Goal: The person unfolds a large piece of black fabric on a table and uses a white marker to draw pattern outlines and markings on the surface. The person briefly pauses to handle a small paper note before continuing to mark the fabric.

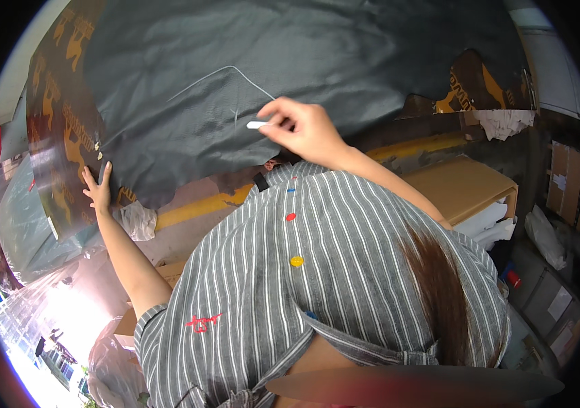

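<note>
A large sheet of black leather [188, 54] lies draped over a dark brown board with orange print [75, 146]. My right hand [307, 129] is above the leather's near middle, fingers pinched on a short piece of white chalk [257, 125]. A thin pale line [234, 66] bends across the leather and runs down to my right fingers; a shorter faint mark shows just left of the chalk. At the left, my left hand [99, 189] rests with fingers spread on the printed board, beside the leather's edge.
An open cardboard box [463, 180] with white material inside stands to the right, below the table. Crumpled white cloth [504, 124] hangs under the board's right end. Clear plastic wrapping [21, 217] covers things at the left. A yellow beam [201, 207] runs below the board's near edge.
</note>
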The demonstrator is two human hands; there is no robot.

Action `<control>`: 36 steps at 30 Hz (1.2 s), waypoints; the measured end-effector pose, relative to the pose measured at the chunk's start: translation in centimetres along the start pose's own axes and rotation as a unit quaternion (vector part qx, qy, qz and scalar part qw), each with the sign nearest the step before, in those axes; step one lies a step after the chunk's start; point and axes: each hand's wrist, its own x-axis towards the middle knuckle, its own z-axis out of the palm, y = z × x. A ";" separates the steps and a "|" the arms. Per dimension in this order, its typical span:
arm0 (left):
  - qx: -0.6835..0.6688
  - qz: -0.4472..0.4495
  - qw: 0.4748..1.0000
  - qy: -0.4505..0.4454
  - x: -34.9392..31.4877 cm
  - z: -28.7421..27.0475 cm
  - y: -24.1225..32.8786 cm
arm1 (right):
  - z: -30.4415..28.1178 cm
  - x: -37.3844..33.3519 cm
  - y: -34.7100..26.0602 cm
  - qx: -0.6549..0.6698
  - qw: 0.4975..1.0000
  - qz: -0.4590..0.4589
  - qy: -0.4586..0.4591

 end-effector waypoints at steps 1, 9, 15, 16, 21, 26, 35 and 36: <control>-0.002 0.004 1.000 0.015 -0.1 0.1 -0.9 | -1.2 -0.2 1.0 0.047 0.998 0.006 0.037; -0.188 -0.048 0.949 0.248 -6.0 2.2 2.0 | -12.9 -1.5 5.3 0.048 0.959 -0.020 0.280; -0.369 -0.127 0.899 0.200 -11.3 5.2 0.8 | -13.7 1.1 5.2 0.084 0.939 -0.047 0.331; -0.274 -0.153 0.923 0.221 -13.4 6.0 1.9 | -13.6 1.6 5.2 0.090 0.939 -0.048 0.330; -0.625 -0.373 0.686 -0.024 -20.0 7.0 6.3 | -13.4 3.4 6.1 0.108 0.935 -0.062 0.333; -0.722 -0.282 0.537 -0.332 -24.6 7.4 10.8 | -12.8 4.7 4.8 0.093 0.943 -0.033 0.318; -0.448 -0.166 0.839 -0.260 -25.4 4.0 13.8 | -13.2 7.4 5.1 0.075 0.941 -0.088 0.317; -0.477 -0.159 0.831 -0.237 -25.6 4.4 13.4 | -13.1 7.7 5.0 0.057 0.945 -0.087 0.310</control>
